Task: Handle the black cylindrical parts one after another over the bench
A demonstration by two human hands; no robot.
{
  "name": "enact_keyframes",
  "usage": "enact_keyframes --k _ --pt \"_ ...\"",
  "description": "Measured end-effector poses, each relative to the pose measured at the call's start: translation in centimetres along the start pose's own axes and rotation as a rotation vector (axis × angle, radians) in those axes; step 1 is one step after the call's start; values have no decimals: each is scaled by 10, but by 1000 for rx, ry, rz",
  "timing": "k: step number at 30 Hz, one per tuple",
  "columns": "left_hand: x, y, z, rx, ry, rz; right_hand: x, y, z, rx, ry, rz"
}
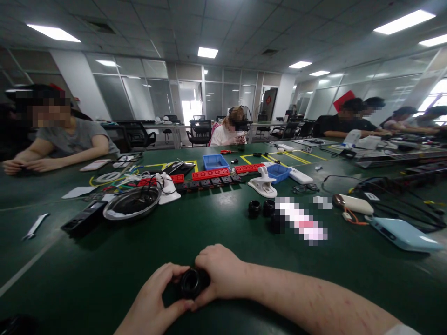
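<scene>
Both hands' fingers (174, 304) gripping black ring (193, 282), bore facing camera

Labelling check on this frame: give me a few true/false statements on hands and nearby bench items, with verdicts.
1. Both hands grip one black ring-shaped part. True: left hand and right hand close on it.
2. The part rests inside the metal bowl. False: it is held near the bench edge, well apart from the bowl.
3. Two more black ring parts sit on the green table. True.
4. The wrench lies in the right hand. False: it lies on the table, far left.
</scene>
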State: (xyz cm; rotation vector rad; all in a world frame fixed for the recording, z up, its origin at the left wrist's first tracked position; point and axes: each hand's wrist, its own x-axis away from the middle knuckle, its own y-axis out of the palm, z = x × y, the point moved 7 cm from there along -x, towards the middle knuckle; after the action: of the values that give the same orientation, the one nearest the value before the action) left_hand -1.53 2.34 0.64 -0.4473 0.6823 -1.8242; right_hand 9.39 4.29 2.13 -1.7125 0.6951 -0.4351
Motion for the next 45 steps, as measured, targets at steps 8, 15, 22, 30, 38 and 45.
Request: enact_keyframes --k 8,15,22,30,38,45 --pt "-1 -4 4 11 61 67 2 -8 -4 -3 50 112" --pt "1 -6 13 -30 144 -40 5 -6 7 -227 -180 -139" --pt "4 0 16 29 54 -99 3 1 -3 -93 -125 -100" --pt "7 1 9 18 66 -4 3 1 -7 66 -96 -38" --pt "3 -2 -1 -6 8 28 7 -10 -3 84 -7 -179" --pt "2 -13 4 -38 50 103 3 -16 2 -164 -90 -71"
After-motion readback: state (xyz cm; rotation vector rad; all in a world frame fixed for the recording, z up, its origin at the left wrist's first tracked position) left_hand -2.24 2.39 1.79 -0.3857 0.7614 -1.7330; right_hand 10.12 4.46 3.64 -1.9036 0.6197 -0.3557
